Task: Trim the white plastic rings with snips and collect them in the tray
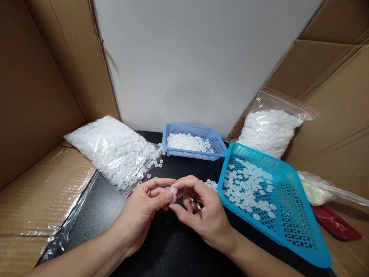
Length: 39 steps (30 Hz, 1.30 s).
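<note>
A short stack of small white plastic rings [173,194] is gripped between the thumb and fingers of my left hand [150,200]. My right hand [204,213] meets the same stack from the right, its index fingertip on the top and its thumb tip close to the bottom. A small shiny metal piece [196,204] shows among the curled fingers of my right hand; I cannot make out whether it is worn or held. Just behind the hands, loose white rings [211,184] lie on the black table [173,246].
A clear bag of white rings [112,150] spills open at left. Behind stands a blue basket [196,155] with rings; at right, a larger turquoise basket [302,246] holds more. Another full bag [268,127], a small bag [317,190] and a red object [336,223] lie beyond. Cardboard walls [337,88] flank the table.
</note>
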Tool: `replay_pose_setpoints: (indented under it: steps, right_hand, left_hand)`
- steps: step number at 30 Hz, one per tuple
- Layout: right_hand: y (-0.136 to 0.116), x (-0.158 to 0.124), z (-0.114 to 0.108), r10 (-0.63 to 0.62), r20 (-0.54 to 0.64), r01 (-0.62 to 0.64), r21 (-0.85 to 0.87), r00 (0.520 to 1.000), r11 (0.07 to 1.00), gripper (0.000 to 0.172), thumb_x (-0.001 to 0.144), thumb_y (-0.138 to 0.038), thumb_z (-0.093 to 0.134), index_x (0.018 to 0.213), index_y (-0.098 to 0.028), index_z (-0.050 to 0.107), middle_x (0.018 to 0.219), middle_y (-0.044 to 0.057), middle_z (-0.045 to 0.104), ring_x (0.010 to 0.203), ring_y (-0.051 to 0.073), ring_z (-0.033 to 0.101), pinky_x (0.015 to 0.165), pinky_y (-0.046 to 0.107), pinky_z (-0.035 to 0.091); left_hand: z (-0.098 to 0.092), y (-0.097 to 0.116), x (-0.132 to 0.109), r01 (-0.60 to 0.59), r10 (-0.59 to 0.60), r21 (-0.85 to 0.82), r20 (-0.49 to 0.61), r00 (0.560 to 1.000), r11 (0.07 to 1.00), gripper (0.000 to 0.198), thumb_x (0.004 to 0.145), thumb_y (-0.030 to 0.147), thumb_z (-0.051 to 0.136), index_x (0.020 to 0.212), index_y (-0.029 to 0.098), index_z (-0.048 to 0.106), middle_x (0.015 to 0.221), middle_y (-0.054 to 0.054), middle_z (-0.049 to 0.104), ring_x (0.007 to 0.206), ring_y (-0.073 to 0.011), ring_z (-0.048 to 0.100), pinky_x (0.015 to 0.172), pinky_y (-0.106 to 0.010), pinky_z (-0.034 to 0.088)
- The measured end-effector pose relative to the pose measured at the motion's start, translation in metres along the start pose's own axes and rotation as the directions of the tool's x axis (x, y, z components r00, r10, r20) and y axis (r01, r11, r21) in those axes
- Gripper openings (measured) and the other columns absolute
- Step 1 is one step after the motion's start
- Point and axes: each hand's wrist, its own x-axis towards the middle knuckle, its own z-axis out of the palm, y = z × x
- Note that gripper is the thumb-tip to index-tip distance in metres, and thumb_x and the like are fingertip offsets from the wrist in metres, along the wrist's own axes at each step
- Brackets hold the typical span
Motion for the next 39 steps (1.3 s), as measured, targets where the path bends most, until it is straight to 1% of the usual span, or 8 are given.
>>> replay_pose_setpoints:
  steps: [3,8,14,21,27,32,36,39]
  right_hand:
    - [-0.0012,-0.0008,0.0005,0.033,0.002,-0.033,0.071,0.999,0.997,0.026,0.080,-0.011,0.073,0.100,-0.025,0.064,0.091,-0.001,0.062,0.050,0.006,0.043,0.041,0.021,0.035]
    - [-0.0024,-0.0004,-0.0004,0.010,0.009,-0.011,0.136,1.000,0.991,0.026,0.079,-0.015,0.076,0.101,-0.027,0.068,0.097,0.002,0.061,0.063,0.012,0.054,0.045,0.022,0.043]
    - [-0.0041,0.0004,0.0006,-0.059,0.002,0.059,0.105,0.998,0.993,0.031,0.078,-0.012,0.079,0.103,-0.028,0.069,0.095,0.001,0.059,0.053,0.007,0.045,0.041,0.020,0.038]
    - [-0.0058,0.0009,0.0001,-0.179,-0.013,0.179,0.019,0.984,0.984,0.033,0.079,-0.008,0.072,0.106,-0.026,0.066,0.097,0.000,0.058,0.055,0.007,0.047,0.042,0.018,0.043]
    - [-0.0033,-0.0011,-0.0026,-0.214,-0.031,0.212,-0.044,0.976,0.976,0.036,0.078,-0.010,0.072,0.108,-0.027,0.065,0.101,0.002,0.060,0.081,0.016,0.063,0.051,0.020,0.051]
    - [-0.0026,-0.0022,-0.0014,-0.209,-0.008,0.209,-0.025,0.978,0.978,0.037,0.079,-0.008,0.071,0.111,-0.027,0.064,0.103,0.001,0.058,0.060,0.008,0.049,0.046,0.018,0.046]
    - [-0.0026,-0.0014,-0.0012,-0.228,0.002,0.228,-0.022,0.974,0.973,0.039,0.079,-0.009,0.073,0.112,-0.027,0.065,0.102,0.001,0.059,0.062,0.008,0.048,0.046,0.018,0.043]
    - [-0.0024,-0.0018,-0.0014,-0.192,0.009,0.191,0.036,0.981,0.981,0.039,0.079,-0.009,0.074,0.112,-0.029,0.065,0.103,0.000,0.057,0.060,0.007,0.047,0.046,0.017,0.043]
  left_hand:
    - [0.0022,0.0008,-0.0014,-0.001,0.006,-0.077,0.060,0.998,0.997,0.045,0.062,0.041,0.098,0.096,0.018,0.081,0.078,-0.006,0.080,0.078,-0.0200,0.071,0.080,-0.030,0.052]
    - [0.0041,0.0049,-0.0036,0.052,-0.029,-0.165,0.142,0.989,0.985,0.045,0.066,0.035,0.097,0.104,0.019,0.079,0.080,-0.006,0.081,0.080,-0.0190,0.074,0.082,-0.029,0.055]
    - [0.0040,0.0023,-0.0058,0.059,-0.034,-0.206,0.120,0.992,0.977,0.041,0.064,0.027,0.098,0.099,0.019,0.078,0.075,-0.004,0.081,0.075,-0.0165,0.074,0.076,-0.024,0.057]
    - [0.0087,0.0040,-0.0086,0.019,0.024,-0.242,0.174,0.985,0.970,0.035,0.071,0.029,0.095,0.098,0.017,0.078,0.077,-0.004,0.080,0.074,-0.0135,0.074,0.075,-0.020,0.056]
    - [0.0059,0.0052,-0.0077,0.029,0.037,-0.214,0.294,0.955,0.976,0.034,0.080,0.025,0.088,0.111,0.018,0.075,0.089,-0.007,0.083,0.086,-0.0173,0.077,0.084,-0.026,0.058]
    - [0.0041,0.0029,-0.0080,0.034,0.028,-0.222,0.271,0.962,0.974,0.032,0.080,0.019,0.088,0.109,0.018,0.075,0.083,-0.005,0.082,0.083,-0.0158,0.076,0.083,-0.025,0.058]
    - [0.0049,0.0021,-0.0078,0.028,0.032,-0.244,0.236,0.971,0.969,0.032,0.075,0.014,0.091,0.103,0.018,0.077,0.078,-0.001,0.080,0.075,-0.0100,0.074,0.076,-0.017,0.055]
    - [0.0050,0.0016,-0.0076,0.004,0.053,-0.232,0.240,0.969,0.973,0.034,0.073,0.019,0.093,0.103,0.018,0.077,0.080,-0.001,0.079,0.076,-0.0106,0.073,0.077,-0.018,0.055]
